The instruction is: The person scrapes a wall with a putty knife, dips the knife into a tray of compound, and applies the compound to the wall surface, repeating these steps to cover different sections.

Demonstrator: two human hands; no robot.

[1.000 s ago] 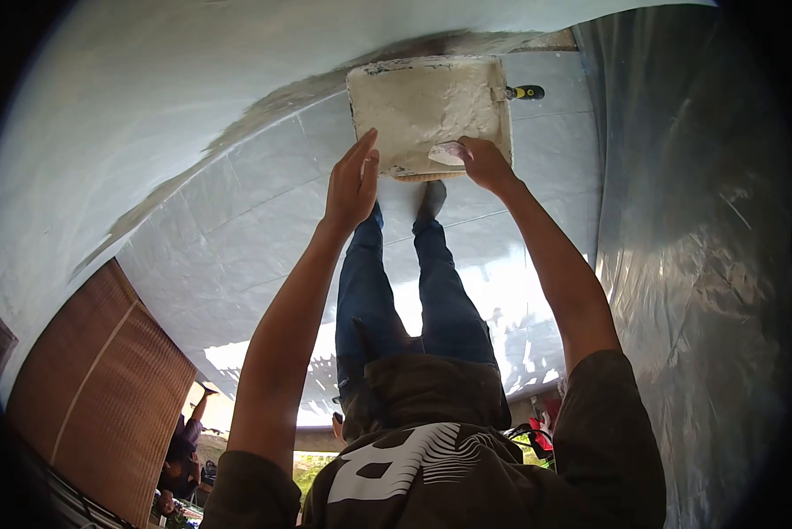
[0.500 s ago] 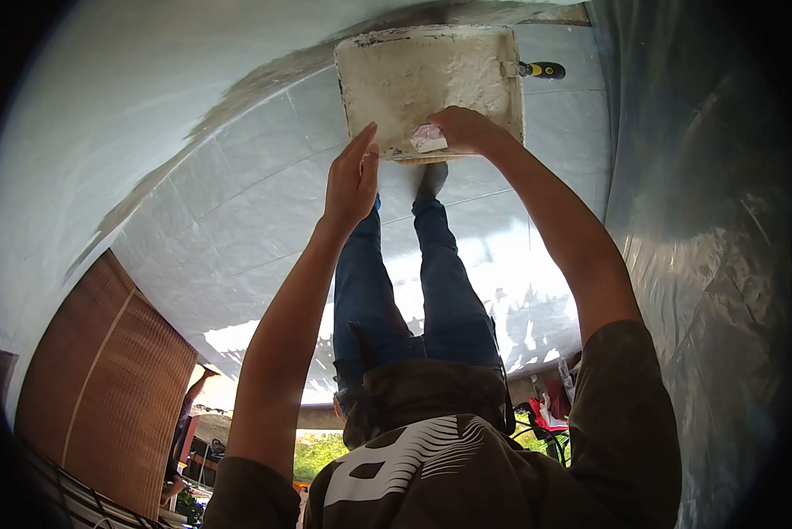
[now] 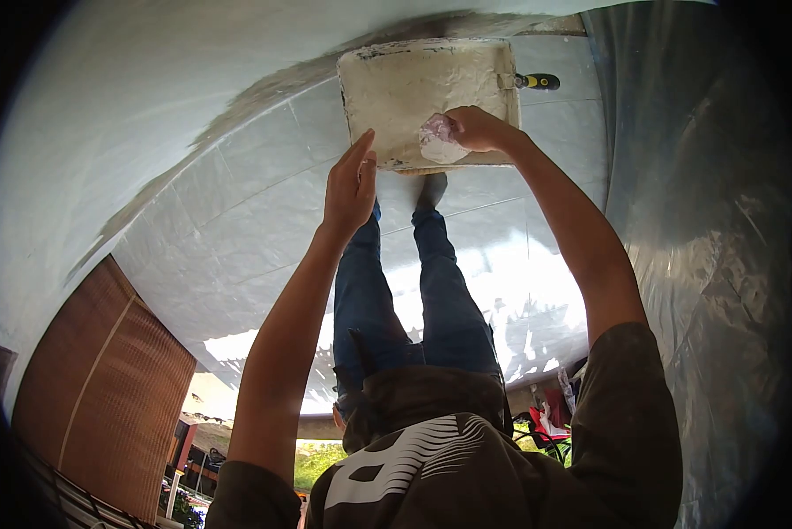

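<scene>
A rectangular tray [image 3: 387,97] with an off-white paste spread over its inside lies before me. My right hand [image 3: 479,130] is closed around a pinkish piece smeared with white paste [image 3: 442,139], its exact kind unclear, over the near right part of the tray. At the tray's near left corner is my left hand [image 3: 350,189], fingers stretched out and the thumb a little apart. A tool with a black and yellow handle [image 3: 541,81] rests across the tray's right rim, its blade end inside.
Plastic sheeting [image 3: 704,264] hangs along the right side. A pale curved wall [image 3: 149,106] rises on the left, above a brown ribbed panel [image 3: 105,388]. Grey tiled floor [image 3: 264,185] lies beneath my legs, with bright sunlight on it.
My right hand has shifted slightly right, and the piece in it now shows a larger patch of white paste. My left hand keeps its place by the tray corner.
</scene>
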